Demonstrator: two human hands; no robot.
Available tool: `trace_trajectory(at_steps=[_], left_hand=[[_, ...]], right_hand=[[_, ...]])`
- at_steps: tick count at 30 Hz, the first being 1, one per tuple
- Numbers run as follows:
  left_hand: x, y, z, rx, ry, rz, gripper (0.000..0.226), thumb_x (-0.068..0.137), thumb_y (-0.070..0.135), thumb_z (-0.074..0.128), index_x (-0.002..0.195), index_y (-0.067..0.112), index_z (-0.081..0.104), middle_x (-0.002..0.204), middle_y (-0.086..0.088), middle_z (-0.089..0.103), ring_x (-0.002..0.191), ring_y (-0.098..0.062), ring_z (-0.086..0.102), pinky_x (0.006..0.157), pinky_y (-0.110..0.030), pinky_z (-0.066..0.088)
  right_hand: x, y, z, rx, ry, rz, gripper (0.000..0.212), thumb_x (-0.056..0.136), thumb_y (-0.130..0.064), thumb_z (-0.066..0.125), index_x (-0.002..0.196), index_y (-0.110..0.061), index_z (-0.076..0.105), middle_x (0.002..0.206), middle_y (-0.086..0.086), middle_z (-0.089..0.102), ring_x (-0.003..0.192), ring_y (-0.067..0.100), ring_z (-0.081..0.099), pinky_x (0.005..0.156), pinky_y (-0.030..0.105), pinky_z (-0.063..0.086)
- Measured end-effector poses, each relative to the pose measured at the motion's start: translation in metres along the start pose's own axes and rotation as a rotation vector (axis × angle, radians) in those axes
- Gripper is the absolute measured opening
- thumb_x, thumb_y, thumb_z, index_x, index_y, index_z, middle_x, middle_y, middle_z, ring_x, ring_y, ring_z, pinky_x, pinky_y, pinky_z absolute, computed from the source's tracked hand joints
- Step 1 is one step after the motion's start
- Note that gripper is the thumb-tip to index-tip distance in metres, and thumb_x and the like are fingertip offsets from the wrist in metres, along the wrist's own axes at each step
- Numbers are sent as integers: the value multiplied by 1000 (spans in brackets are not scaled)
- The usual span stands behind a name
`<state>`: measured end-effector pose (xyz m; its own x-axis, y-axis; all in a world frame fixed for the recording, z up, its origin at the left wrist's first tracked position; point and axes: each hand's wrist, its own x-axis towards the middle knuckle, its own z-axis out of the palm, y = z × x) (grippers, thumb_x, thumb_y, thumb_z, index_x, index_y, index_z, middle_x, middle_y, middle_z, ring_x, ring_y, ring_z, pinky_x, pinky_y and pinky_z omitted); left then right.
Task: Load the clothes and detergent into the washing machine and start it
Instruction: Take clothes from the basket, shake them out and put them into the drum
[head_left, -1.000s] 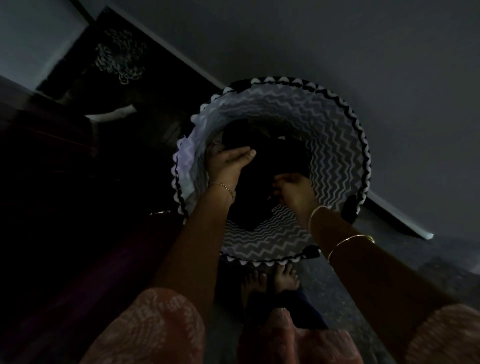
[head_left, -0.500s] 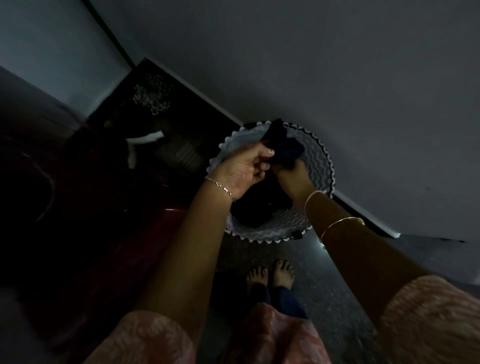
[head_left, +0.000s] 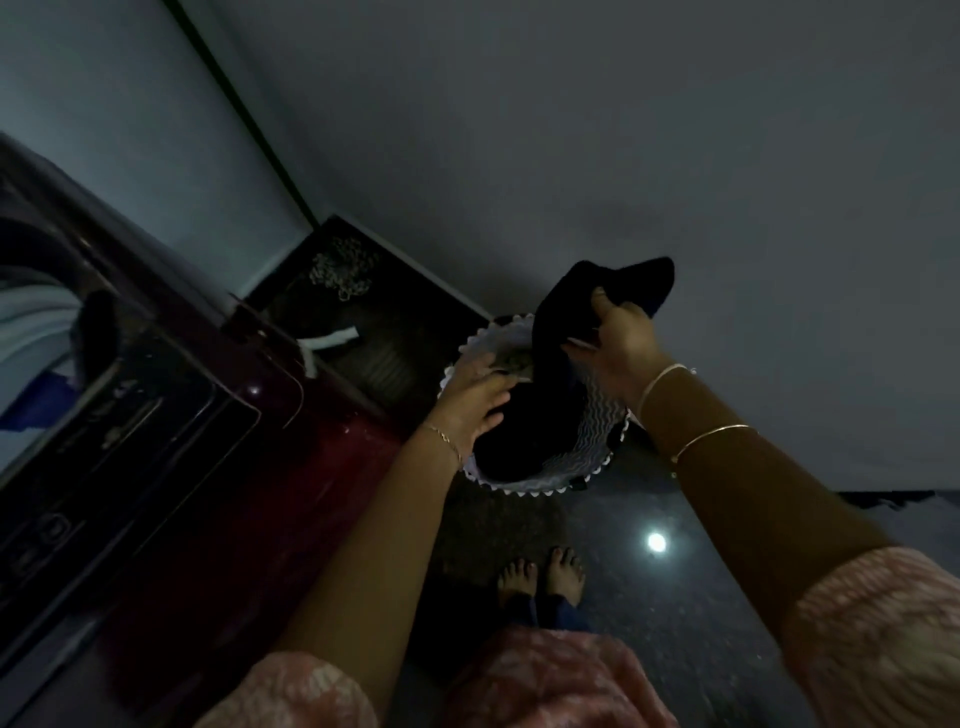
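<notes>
Dark clothes (head_left: 524, 421) fill a round laundry basket (head_left: 550, 480) with a zigzag pattern and a scalloped rim, which stands on the dim floor (head_left: 675, 597) just beside the wall (head_left: 623, 156).

Head view: the right hand (head_left: 621, 340) is raised above the basket's far rim, its fingers curled round a dark garment (head_left: 587, 306). That garment hangs from the grip down toward the pile, its upper end bunched above the fingers. The left hand (head_left: 475, 400) sits at the basket's left rim with its fingers bent over the dark cloth there; whether they pinch it or only press on it cannot be told in this light. A thin bracelet shows on the left wrist and two bangles on the right forearm.

At the left edge stands the maroon washing machine (head_left: 249, 467), top-loading, with its dark control panel (head_left: 104, 452) near the front and light fabric visible in the open drum (head_left: 31, 332). Bare feet (head_left: 540, 571) stand on the floor at the basket's near side.
</notes>
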<state>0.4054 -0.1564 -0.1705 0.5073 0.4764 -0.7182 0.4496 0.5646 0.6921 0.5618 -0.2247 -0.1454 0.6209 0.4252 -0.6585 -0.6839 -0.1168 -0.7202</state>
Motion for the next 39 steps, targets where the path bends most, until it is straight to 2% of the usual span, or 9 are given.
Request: trace_trajectory(at_steps=[7, 11, 14, 19, 23, 26, 29, 33, 39], left_hand=[[-23, 13, 19, 51, -32, 64, 66, 89, 12, 65, 144, 31, 35, 139, 3, 43, 123, -16, 46, 88, -32, 40], [-34, 40, 34, 143, -60, 181, 58, 86, 1, 64, 132, 29, 43, 118, 7, 56, 98, -4, 54, 68, -19, 41], [-39, 51, 39, 186, -58, 175, 47, 86, 4, 66, 130, 14, 51, 121, -3, 62, 95, -12, 58, 63, -17, 41], [-35, 53, 32, 226, 27, 172, 42, 83, 12, 71, 123, 9, 59, 118, -12, 67, 109, -29, 63, 99, -43, 49], [-26, 45, 25, 292, 86, 155, 54, 76, 31, 74, 125, 13, 58, 110, -6, 67, 106, -28, 63, 96, -42, 50], [-42, 61, 27, 152, 156, 115, 36, 97, 20, 54, 132, 13, 51, 106, -7, 60, 98, -27, 60, 83, -39, 50], [-48, 75, 19, -30, 217, 110, 36, 99, 11, 48, 134, 9, 47, 129, -12, 54, 119, -34, 53, 94, -45, 48], [-55, 99, 7, -163, 218, 159, 29, 98, 3, 43, 124, 13, 49, 119, -10, 56, 109, -31, 55, 90, -44, 50], [-72, 151, 14, -246, 141, 220, 31, 100, 31, 47, 120, 9, 53, 108, -9, 60, 97, -27, 61, 73, -39, 55]], right_hand=[[-32, -21, 4, 15, -25, 40, 40, 99, -25, 45, 133, -4, 43, 126, 16, 55, 94, 29, 59, 60, 36, 51], [-55, -38, 12, 76, -80, 41, 42, 99, -26, 45, 135, -5, 43, 130, 17, 55, 101, 32, 60, 60, 36, 53], [-76, -64, 23, 118, -164, 22, 42, 100, -25, 43, 135, -3, 42, 133, 17, 53, 104, 31, 59, 58, 33, 57], [-109, -118, 49, 241, -314, -25, 39, 102, -22, 37, 136, -4, 41, 135, 16, 52, 106, 26, 60, 62, 32, 58], [-125, -147, 66, 312, -398, -39, 40, 103, -20, 35, 138, -2, 39, 136, 18, 51, 109, 27, 57, 76, 36, 56], [-120, -156, 67, 365, -378, -33, 37, 103, -18, 34, 134, -1, 43, 124, 18, 58, 111, 30, 59, 88, 40, 52], [-104, -147, 57, 365, -290, -15, 31, 103, -17, 31, 122, 0, 50, 105, 16, 60, 86, 27, 61, 90, 40, 49], [-81, -115, 36, 180, -163, 40, 30, 104, -19, 28, 95, -4, 53, 77, 11, 52, 65, 21, 50, 83, 38, 49], [-69, -86, 28, -3, -218, 138, 20, 100, -13, 31, 93, -7, 49, 89, 12, 58, 83, 27, 59, 74, 37, 50]])
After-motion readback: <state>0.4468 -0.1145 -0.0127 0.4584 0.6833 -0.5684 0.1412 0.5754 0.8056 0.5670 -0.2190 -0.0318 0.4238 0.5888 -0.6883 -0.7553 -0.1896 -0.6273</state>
